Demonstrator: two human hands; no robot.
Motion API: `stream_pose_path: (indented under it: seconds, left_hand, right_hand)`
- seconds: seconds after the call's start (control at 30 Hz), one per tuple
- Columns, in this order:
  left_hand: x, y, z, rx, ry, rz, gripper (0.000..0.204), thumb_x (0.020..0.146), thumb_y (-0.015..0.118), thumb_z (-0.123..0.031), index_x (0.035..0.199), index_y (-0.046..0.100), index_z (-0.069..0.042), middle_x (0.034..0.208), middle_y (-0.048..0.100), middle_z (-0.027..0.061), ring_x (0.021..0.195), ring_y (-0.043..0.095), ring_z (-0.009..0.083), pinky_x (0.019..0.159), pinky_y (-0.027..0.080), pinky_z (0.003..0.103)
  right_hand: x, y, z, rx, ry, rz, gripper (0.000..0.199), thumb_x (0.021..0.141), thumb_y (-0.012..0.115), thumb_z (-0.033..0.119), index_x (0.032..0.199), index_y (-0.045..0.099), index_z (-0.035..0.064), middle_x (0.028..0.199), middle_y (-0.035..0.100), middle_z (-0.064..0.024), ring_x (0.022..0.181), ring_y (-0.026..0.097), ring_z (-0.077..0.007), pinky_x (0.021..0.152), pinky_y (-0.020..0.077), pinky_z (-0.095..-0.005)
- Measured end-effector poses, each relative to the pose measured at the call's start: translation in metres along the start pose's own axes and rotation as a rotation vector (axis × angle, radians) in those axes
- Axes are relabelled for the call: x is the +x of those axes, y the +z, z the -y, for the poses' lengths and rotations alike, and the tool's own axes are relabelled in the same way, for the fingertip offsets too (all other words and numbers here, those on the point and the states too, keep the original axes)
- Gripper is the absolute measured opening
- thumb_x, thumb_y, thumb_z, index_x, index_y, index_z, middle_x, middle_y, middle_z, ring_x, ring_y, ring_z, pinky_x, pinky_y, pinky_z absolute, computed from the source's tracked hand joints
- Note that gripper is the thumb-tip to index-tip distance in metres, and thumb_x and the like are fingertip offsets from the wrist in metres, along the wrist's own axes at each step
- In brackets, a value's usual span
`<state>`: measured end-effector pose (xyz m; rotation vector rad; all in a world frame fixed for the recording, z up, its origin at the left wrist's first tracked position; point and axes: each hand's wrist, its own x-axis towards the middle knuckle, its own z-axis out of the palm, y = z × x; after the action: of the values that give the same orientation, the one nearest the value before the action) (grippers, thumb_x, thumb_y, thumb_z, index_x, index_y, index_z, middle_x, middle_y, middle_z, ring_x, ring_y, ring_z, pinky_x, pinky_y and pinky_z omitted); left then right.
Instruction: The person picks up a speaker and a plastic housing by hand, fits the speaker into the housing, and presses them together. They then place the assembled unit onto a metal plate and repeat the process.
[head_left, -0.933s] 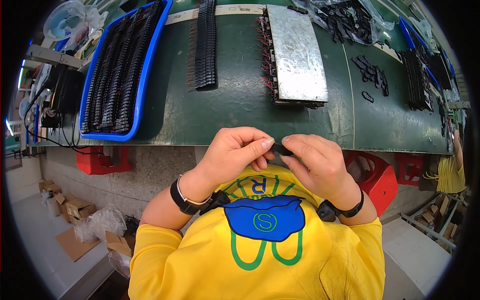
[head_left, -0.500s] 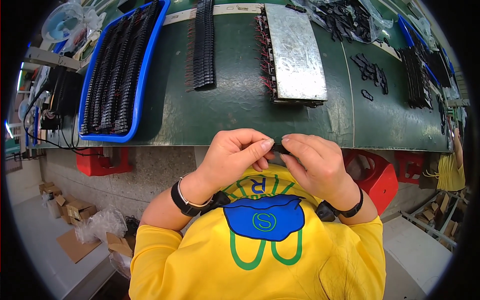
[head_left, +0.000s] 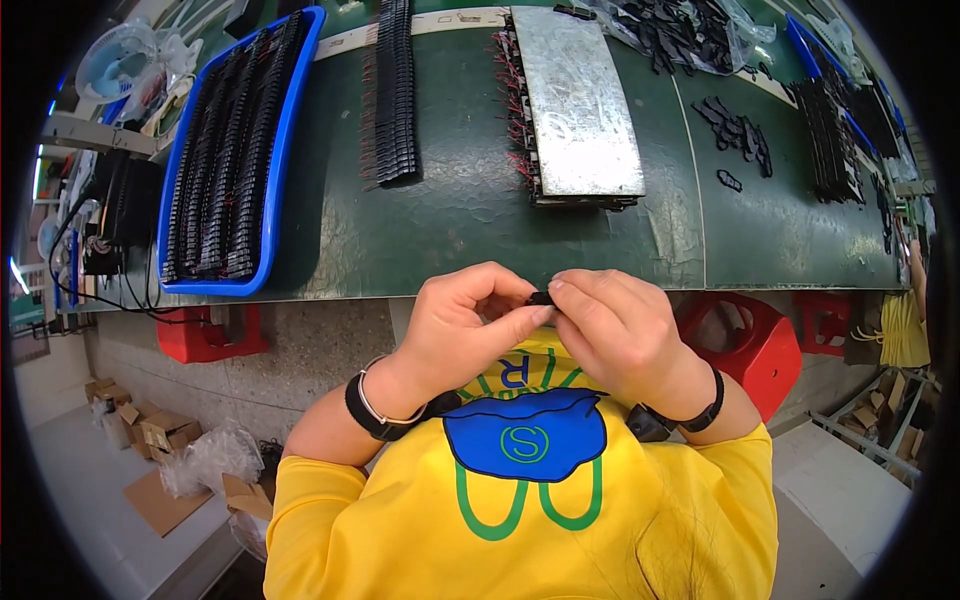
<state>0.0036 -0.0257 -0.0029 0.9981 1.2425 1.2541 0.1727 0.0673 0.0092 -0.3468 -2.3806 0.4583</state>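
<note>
Just over the near table edge, a small black part [head_left: 540, 298] is pinched between my two hands; most of it is covered by fingers, so its exact kind is not clear. My left hand [head_left: 462, 318] curls round its left end, with thumb and index finger nearly meeting. From the other side my right hand [head_left: 622, 325] grips it with the fingertips. Beyond the hands lies a flat metal plate [head_left: 580, 110], resting on black pieces with red wires [head_left: 522, 125] that stick out along its left side.
A row of black pieces [head_left: 397, 110] with thin wires lies left of the plate. Further left, a blue tray [head_left: 268, 235] holds several such rows. Loose black parts [head_left: 740, 135] and a stack of black strips [head_left: 825, 145] lie on the right. Red stools [head_left: 750, 345] stand under the table edge.
My left thumb has dropped and its fingers have parted a little, so more of the black part shows. My right hand stays on it. The view has shifted slightly.
</note>
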Motion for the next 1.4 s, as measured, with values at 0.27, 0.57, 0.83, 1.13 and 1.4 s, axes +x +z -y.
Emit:
stream_pose_path:
  seconds: [0.27,0.57,0.83,1.13,1.4]
  left_hand:
    - [-0.001,-0.006,-0.005,0.265,0.319,-0.054,0.013,0.077,0.069,0.005,0.088,0.064,0.002,0.081,0.063,0.0069,0.067,0.057,0.0082,0.058,0.043,0.019]
    - [0.002,-0.013,-0.001,0.301,0.478,-0.074,0.014,0.075,0.070,0.004,0.089,0.064,0.001,0.078,0.065,0.0092,0.066,0.060,0.0120,0.057,0.045,0.021]
    - [0.003,-0.013,0.009,0.089,0.340,-0.007,0.016,0.078,0.069,0.003,0.092,0.062,0.002,0.086,0.064,0.0113,0.069,0.062,0.0140,0.062,0.049,0.024]
    - [0.015,-0.008,-0.013,0.183,0.316,-0.028,0.022,0.077,0.071,0.000,0.097,0.062,0.003,0.089,0.063,0.0099,0.067,0.060,0.0124,0.060,0.049,0.021]
    - [0.008,-0.012,-0.020,0.388,0.331,-0.019,0.014,0.075,0.072,0.000,0.087,0.065,0.002,0.078,0.063,0.0057,0.065,0.058,0.0074,0.055,0.044,0.019]
  right_hand:
    - [0.001,-0.007,-0.003,0.353,0.252,0.020,0.029,0.069,0.072,-0.002,0.096,0.061,-0.0032,0.088,0.064,-0.0136,0.070,0.064,-0.0223,0.061,0.0523,-0.0305]
    - [-0.003,-0.001,-0.013,0.804,0.424,0.104,0.027,0.075,0.072,0.002,0.101,0.063,-0.0012,0.082,0.065,-0.0101,0.070,0.064,-0.0183,0.062,0.0503,-0.0262]
    - [0.001,0.010,-0.019,0.525,0.089,-0.096,0.014,0.076,0.069,0.002,0.088,0.061,0.0005,0.073,0.062,-0.0097,0.061,0.061,-0.0214,0.054,0.0467,-0.0291]
    - [0.004,0.000,-0.020,0.621,0.236,0.020,0.010,0.078,0.066,0.003,0.085,0.060,0.0004,0.068,0.059,-0.0096,0.055,0.057,-0.0204,0.051,0.0432,-0.0279]
    - [0.001,0.005,-0.014,0.798,0.442,0.030,0.009,0.079,0.067,0.003,0.084,0.061,0.0001,0.071,0.060,-0.0104,0.057,0.057,-0.0208,0.051,0.0441,-0.0294]
